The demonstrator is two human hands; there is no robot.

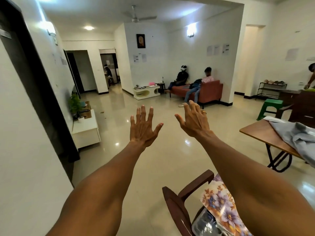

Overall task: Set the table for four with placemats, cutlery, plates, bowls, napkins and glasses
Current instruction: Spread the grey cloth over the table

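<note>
Hands reach forward over the floor, fingers spread, grasping nothing: left hand, right hand. Floral placemats lie on a wooden chair at lower right, long axis running away from the camera. Wooden worktop at right carries grey cloth.

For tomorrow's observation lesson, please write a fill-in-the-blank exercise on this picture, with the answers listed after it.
1. Both hands, left hand and right hand, are held out with fingers ____.
2. The ring is on the ____ hand.
3. The plastic stool is coloured ____.
4. The grey cloth lies on the wooden ____.

Answers: spread; right; green; table
</note>
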